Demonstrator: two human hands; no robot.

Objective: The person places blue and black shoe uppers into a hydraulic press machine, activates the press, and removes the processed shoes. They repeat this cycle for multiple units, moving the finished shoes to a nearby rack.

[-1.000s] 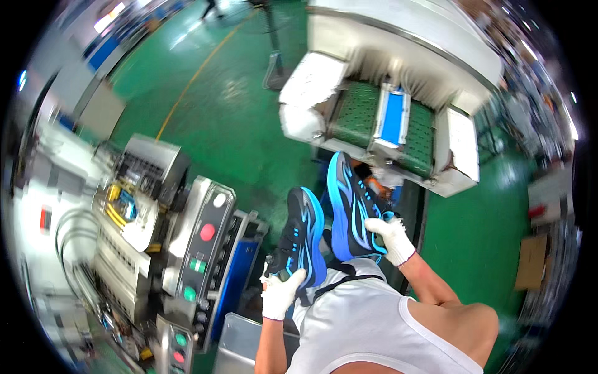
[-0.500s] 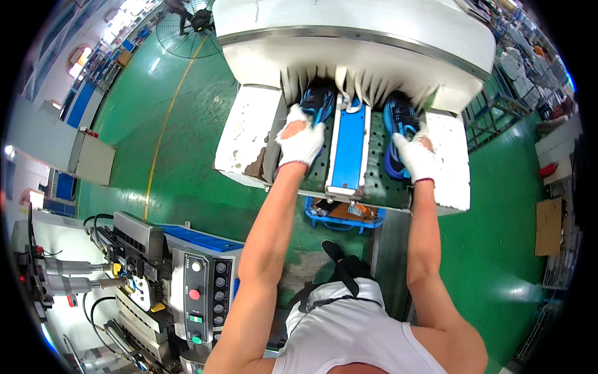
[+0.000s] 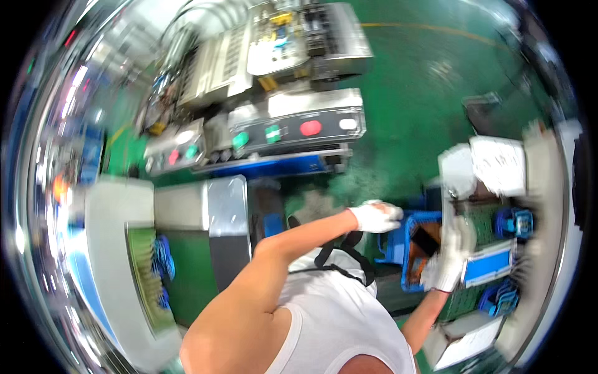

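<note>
Both my hands wear white knitted gloves. My left hand (image 3: pixel 376 217) is in the air beside a blue plastic basket (image 3: pixel 408 249), its fingers loosely apart and nothing visible in it. My right hand (image 3: pixel 443 272), smeared by motion, is between the basket and the perforated green bed of a white machine; its fingers cannot be made out. Two black-and-blue shoes, an upper one (image 3: pixel 514 223) and a lower one (image 3: pixel 499 298), lie on that bed, either side of a blue strip (image 3: pixel 487 269) in a white frame. Neither hand touches them.
A control panel (image 3: pixel 299 128) with coloured buttons fronts a metal machine ahead. At left, another white machine (image 3: pixel 115 212) has a fringed opening with blue shoes (image 3: pixel 163 257) at it. A metal chute (image 3: pixel 227 202) stands between. Brown and dark pieces lie in the basket.
My view has swung left, bringing the white machine from ahead to my right. Both hands have let go of the two shoes, which stay on the bed. My left hand has moved away from it.
</note>
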